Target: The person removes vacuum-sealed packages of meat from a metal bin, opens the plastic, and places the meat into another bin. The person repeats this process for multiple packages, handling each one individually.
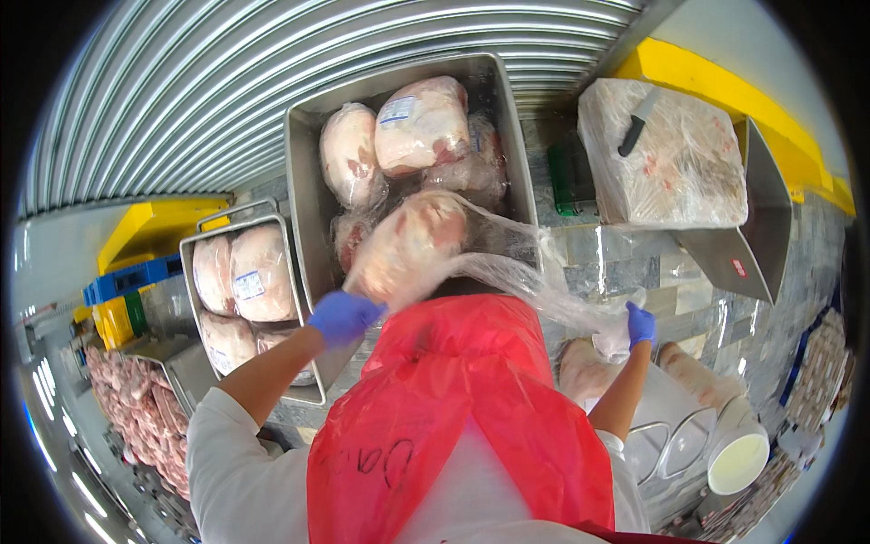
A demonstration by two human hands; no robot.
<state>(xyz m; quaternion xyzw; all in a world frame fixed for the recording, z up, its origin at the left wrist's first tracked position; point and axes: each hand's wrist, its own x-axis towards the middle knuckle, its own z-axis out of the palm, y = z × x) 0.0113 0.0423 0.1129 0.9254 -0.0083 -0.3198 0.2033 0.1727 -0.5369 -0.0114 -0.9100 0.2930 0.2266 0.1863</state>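
A steel bin (298,172) in front of me holds several plastic-wrapped pieces of pale meat (420,123), some with labels. The nearest piece (412,240) lies in loose clear plastic (507,281) that stretches out to the right, beyond the bin's edge. My left hand (347,317), in a blue glove, grips the plastic at the lower left end of this piece. My right hand (639,324), also gloved in blue, is closed on the gathered far end of the plastic, right of my red apron.
Left stands a smaller steel bin (321,385) of packed meat, with loose meat (136,408) beyond. At upper right a knife (634,127) lies on a wrapped block (680,172), beside an open steel flap (757,254). A white bucket (739,458) and yellow bins (154,227) are also around.
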